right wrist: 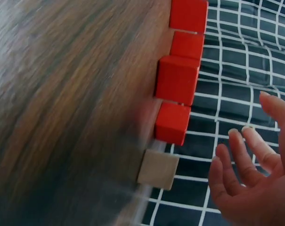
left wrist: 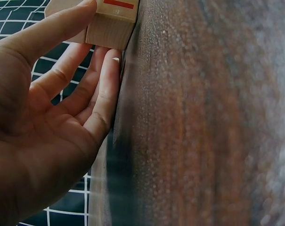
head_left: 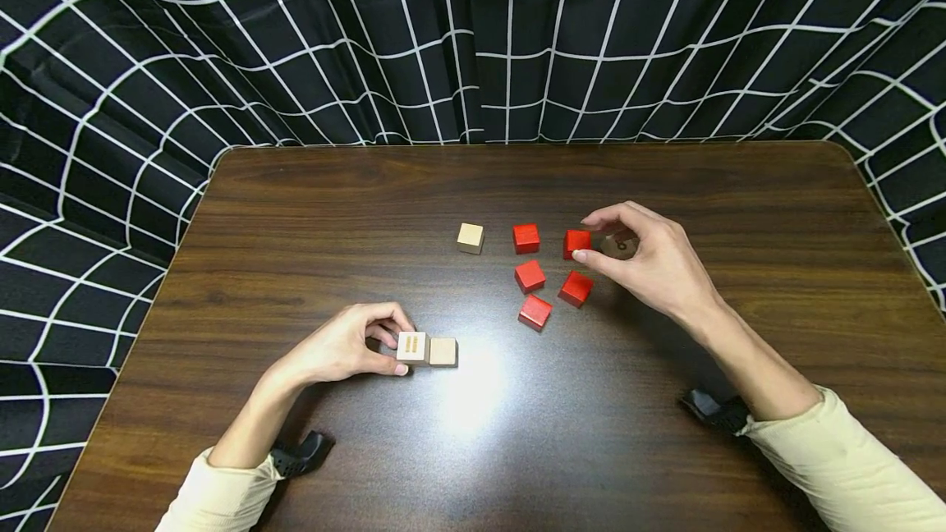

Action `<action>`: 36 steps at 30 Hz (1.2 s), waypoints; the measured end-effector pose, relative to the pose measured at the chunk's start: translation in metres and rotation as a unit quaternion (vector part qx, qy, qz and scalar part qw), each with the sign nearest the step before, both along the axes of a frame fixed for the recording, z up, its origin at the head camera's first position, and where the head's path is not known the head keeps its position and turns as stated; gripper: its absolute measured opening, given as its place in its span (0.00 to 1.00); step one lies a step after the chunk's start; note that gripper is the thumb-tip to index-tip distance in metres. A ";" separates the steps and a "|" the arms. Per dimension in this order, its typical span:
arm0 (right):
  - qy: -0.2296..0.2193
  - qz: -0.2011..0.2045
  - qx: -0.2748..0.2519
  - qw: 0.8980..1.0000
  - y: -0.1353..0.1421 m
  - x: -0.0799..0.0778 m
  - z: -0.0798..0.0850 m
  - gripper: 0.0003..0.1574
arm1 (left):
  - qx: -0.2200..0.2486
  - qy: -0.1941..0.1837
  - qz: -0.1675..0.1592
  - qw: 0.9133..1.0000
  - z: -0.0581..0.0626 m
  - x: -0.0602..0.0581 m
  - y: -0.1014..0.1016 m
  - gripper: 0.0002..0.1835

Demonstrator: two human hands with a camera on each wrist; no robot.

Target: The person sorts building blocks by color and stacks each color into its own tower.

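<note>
My left hand pinches a pale wooden cube with two printed bars on top, thumb on the near side and fingers behind. Against its right side sits a plain wooden cube. The left wrist view shows the pinched cube with a red bar on one face. My right hand hovers with spread fingers above the table, overlapping a red cube in the head view. Between thumb and fingers shows a shaded brown piece with a round mark. The right wrist view has nothing between the right fingers.
Several more red cubes lie loosely grouped at mid-table, with a plain wooden cube to their left. The dark wood-grain table is bounded at the back and sides by a black curtain with white grid lines.
</note>
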State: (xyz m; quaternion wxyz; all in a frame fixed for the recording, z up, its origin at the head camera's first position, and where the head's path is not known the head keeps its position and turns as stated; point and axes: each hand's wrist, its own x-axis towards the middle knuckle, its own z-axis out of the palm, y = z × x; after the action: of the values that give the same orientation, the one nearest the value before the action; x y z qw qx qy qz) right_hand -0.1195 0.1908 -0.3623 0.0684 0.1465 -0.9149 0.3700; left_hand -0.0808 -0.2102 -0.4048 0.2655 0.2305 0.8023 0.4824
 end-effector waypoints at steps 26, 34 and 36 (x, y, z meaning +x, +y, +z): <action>-0.017 0.012 0.045 0.999 0.037 -0.007 -0.008 0.28 | -0.017 0.008 -0.002 1.000 0.001 0.000 0.001 0.20; -0.021 0.008 0.049 0.999 0.045 -0.010 -0.014 0.25 | -0.022 0.009 -0.002 1.000 0.000 0.000 0.001 0.20; -0.024 0.003 0.051 0.998 0.046 -0.010 -0.016 0.24 | -0.021 0.007 -0.002 1.000 0.000 0.000 0.001 0.20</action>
State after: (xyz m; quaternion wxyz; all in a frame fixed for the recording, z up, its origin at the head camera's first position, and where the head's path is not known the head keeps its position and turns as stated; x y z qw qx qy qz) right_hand -0.1295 0.2371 -0.3778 0.0372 0.1437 -0.9336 0.3262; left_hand -0.0804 -0.2094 -0.4052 0.2660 0.2302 0.8132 0.4636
